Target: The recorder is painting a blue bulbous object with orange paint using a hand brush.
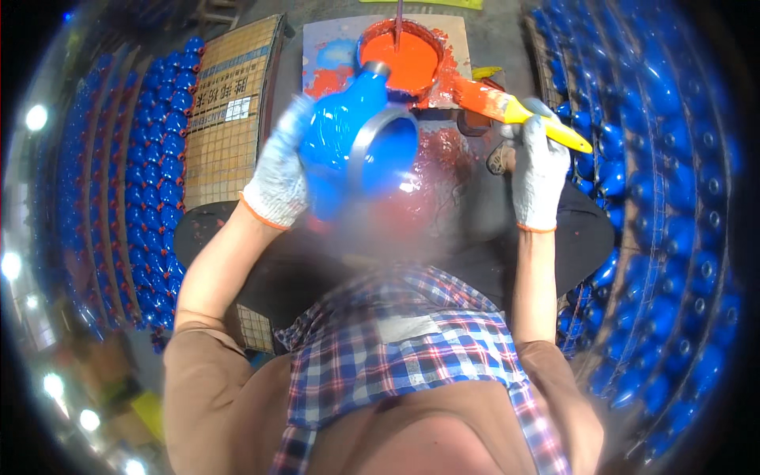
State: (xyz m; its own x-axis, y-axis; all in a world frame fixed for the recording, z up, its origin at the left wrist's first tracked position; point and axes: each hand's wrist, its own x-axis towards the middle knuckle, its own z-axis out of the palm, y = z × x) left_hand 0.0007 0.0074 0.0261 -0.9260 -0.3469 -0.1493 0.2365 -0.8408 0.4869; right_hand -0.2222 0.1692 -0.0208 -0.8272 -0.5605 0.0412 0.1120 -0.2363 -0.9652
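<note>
My left hand, in a white knit glove with an orange cuff, grips a glossy blue casting by its left side. The casting has a round opening with a bare metal rim, facing right, and a short metal neck at its top. In my gloved right hand is a paintbrush with a yellow handle, its bristles coated orange-red and pointing left. Just beyond the casting stands a round bucket of orange-red paint, with a thin stick upright in it. Brush and casting are apart.
Under the bucket lies a paint-smeared board. A wooden panel stands at the left. Rows of similar blue castings fill racks on the left and right. Red paint stains mark the area between my knees.
</note>
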